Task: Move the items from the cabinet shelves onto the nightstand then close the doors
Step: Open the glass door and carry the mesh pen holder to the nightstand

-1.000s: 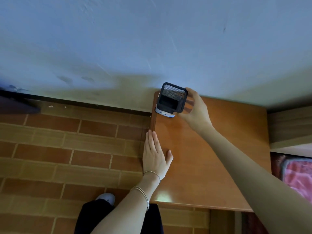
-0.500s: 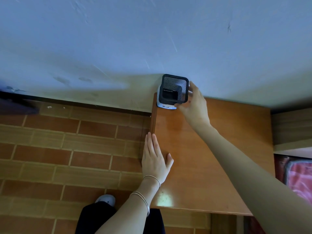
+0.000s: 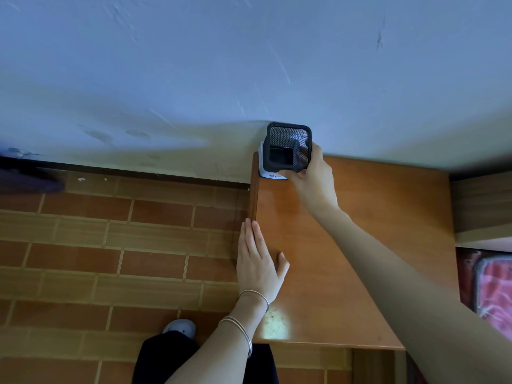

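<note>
Risk of a tip at the back corner

Going left to right, I am watching the left hand (image 3: pixel 259 268) lying flat and open, gripping nothing, on the bench (image 3: pixel 360 245) edge. The right hand (image 3: pixel 310 176) is pinching the black mesh pen holder (image 3: pixel 288 146), which is sitting on a small white item (image 3: pixel 273 176) beside the wall (image 3: pixel 249 65). Stacked like that near the edge, it may be toppling once released.

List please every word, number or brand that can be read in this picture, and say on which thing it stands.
No text can be read here.
White object under the black mesh holder, at the back left corner of the nightstand: small dark and red marks near its front edge, too small and blurred to read.
Mesh holder, nightstand top, wall: no print visible.
</note>
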`<state>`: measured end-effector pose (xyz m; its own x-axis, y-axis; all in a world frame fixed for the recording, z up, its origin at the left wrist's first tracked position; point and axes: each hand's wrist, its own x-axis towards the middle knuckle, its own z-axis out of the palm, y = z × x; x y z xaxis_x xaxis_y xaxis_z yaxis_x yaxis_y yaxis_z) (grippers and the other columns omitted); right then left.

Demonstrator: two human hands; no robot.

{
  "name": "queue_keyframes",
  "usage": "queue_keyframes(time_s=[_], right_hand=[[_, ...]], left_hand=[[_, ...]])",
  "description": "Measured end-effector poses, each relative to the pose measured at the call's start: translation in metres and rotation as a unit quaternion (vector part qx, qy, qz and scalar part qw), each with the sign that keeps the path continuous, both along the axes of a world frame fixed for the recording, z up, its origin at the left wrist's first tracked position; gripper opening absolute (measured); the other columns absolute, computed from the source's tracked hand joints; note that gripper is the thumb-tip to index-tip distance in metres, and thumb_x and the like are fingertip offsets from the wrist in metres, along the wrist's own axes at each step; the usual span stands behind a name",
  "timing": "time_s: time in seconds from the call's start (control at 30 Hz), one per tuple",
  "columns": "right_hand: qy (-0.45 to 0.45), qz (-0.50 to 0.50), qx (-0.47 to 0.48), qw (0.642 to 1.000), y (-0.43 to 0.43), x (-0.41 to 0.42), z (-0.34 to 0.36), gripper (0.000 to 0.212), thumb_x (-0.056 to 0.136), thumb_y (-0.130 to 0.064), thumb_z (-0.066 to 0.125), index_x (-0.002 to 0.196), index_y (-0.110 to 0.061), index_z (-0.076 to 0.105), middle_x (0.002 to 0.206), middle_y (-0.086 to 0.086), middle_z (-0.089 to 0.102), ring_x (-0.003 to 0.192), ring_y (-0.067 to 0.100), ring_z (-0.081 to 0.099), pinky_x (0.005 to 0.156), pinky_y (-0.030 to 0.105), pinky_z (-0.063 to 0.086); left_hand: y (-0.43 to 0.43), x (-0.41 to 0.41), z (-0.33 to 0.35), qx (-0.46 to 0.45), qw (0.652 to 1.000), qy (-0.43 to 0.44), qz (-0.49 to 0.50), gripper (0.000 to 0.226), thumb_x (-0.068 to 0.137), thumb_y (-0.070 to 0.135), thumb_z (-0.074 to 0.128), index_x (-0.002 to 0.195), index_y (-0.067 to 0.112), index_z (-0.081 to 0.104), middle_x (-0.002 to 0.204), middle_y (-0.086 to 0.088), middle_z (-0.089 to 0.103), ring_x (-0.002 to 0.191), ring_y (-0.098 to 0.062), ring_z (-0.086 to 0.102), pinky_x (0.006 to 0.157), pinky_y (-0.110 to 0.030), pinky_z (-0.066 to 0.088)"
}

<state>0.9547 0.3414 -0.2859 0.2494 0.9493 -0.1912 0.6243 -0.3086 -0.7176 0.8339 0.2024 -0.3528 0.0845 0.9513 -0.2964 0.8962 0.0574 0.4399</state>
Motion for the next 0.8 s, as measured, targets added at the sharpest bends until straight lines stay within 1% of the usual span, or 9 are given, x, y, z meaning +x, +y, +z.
queue_keyframes(time_s=[0.13, 0.27, 0.4, 0.47, 0.53, 0.6, 0.67, 0.73, 0.8], right_hand=[[-0.012, -0.009, 0.02, 1.0, -0.003, -0.002, -0.003, 0.057, 0.078, -0.016, 0.072, 0.125, -0.005, 0.042, 0.111, 0.009, 0.063, 0.096, 0.027, 0.061, 0.08, 0.039, 0.05], [-0.025, -0.008, 0.026, 0.999, -0.002, -0.003, -0.004, 0.056, 0.076, -0.019, 0.073, 0.121, -0.006, 0.044, 0.11, 0.008, 0.062, 0.094, 0.026, 0.061, 0.08, 0.042, 0.051], [-0.028, 0.005, 0.024, 0.999, 0.0, 0.001, -0.006, 0.056, 0.075, -0.021, 0.074, 0.121, -0.007, 0.044, 0.113, 0.006, 0.061, 0.099, 0.023, 0.059, 0.081, 0.035, 0.05], [-0.016, 0.005, 0.024, 1.0, -0.001, 0.001, -0.007, 0.062, 0.074, -0.022, 0.075, 0.125, -0.007, 0.043, 0.119, 0.006, 0.058, 0.105, 0.022, 0.056, 0.082, 0.03, 0.048], [-0.018, 0.012, 0.024, 0.999, -0.003, 0.0, -0.004, 0.075, 0.071, -0.027, 0.077, 0.132, -0.009, 0.038, 0.126, 0.006, 0.052, 0.114, 0.019, 0.049, 0.085, 0.027, 0.045], [-0.05, 0.035, 0.007, 0.998, -0.009, 0.002, 0.006, 0.091, 0.068, -0.028, 0.08, 0.141, -0.01, 0.028, 0.134, 0.008, 0.044, 0.123, 0.019, 0.04, 0.091, 0.029, 0.041], [-0.092, 0.052, -0.026, 0.994, -0.018, 0.005, 0.021, 0.098, 0.072, -0.025, 0.078, 0.145, -0.007, 0.015, 0.142, 0.012, 0.035, 0.129, 0.024, 0.035, 0.097, 0.033, 0.038], [-0.114, 0.054, -0.043, 0.991, -0.029, 0.009, 0.038, 0.088, 0.079, -0.022, 0.071, 0.145, -0.007, 0.014, 0.145, 0.013, 0.03, 0.13, 0.027, 0.034, 0.099, 0.035, 0.036], [-0.132, 0.044, -0.028, 0.99, -0.046, 0.016, 0.064, 0.071, 0.087, -0.019, 0.06, 0.144, -0.007, 0.021, 0.146, 0.012, 0.031, 0.131, 0.026, 0.035, 0.101, 0.033, 0.035]], left_hand=[[0.0, 0.0, -0.001, 0.002, 1.0, -0.001, -0.001, 0.078, 0.081, 0.044, 0.036, 0.139, -0.007, 0.028, 0.144, -0.024, 0.033, 0.132, -0.035, 0.035, 0.099, -0.043, 0.044], [-0.001, 0.0, -0.001, 0.002, 1.0, -0.006, 0.0, 0.078, 0.081, 0.044, 0.036, 0.14, -0.007, 0.026, 0.144, -0.025, 0.032, 0.132, -0.035, 0.034, 0.1, -0.043, 0.043], [-0.001, 0.0, -0.001, -0.002, 1.0, 0.0, -0.003, 0.079, 0.081, 0.044, 0.036, 0.14, -0.007, 0.026, 0.145, -0.024, 0.031, 0.132, -0.035, 0.034, 0.104, -0.04, 0.039], [0.0, 0.001, -0.002, -0.006, 1.0, 0.005, -0.004, 0.079, 0.081, 0.045, 0.035, 0.14, -0.006, 0.026, 0.145, -0.024, 0.032, 0.132, -0.035, 0.034, 0.104, -0.04, 0.038], [0.0, 0.0, -0.002, -0.008, 1.0, -0.002, -0.006, 0.078, 0.081, 0.044, 0.036, 0.14, -0.007, 0.026, 0.145, -0.024, 0.032, 0.132, -0.036, 0.034, 0.104, -0.04, 0.037], [0.0, -0.001, 0.003, -0.013, 1.0, -0.004, -0.023, 0.078, 0.082, 0.043, 0.037, 0.14, -0.008, 0.026, 0.144, -0.026, 0.032, 0.132, -0.037, 0.035, 0.103, -0.042, 0.039], [0.003, -0.004, 0.007, -0.044, 0.998, 0.003, -0.044, 0.078, 0.083, 0.041, 0.048, 0.139, -0.009, 0.028, 0.142, -0.028, 0.034, 0.129, -0.039, 0.038, 0.101, -0.046, 0.041], [0.011, -0.013, 0.017, -0.063, 0.994, 0.036, -0.083, 0.082, 0.081, 0.038, 0.06, 0.14, -0.008, 0.025, 0.142, -0.028, 0.033, 0.129, -0.038, 0.038, 0.103, -0.045, 0.04], [0.026, -0.025, 0.035, -0.091, 0.976, 0.101, -0.168, 0.084, 0.086, 0.042, 0.056, 0.145, 0.0, 0.015, 0.148, -0.02, 0.026, 0.135, -0.031, 0.03, 0.109, -0.038, 0.032]])
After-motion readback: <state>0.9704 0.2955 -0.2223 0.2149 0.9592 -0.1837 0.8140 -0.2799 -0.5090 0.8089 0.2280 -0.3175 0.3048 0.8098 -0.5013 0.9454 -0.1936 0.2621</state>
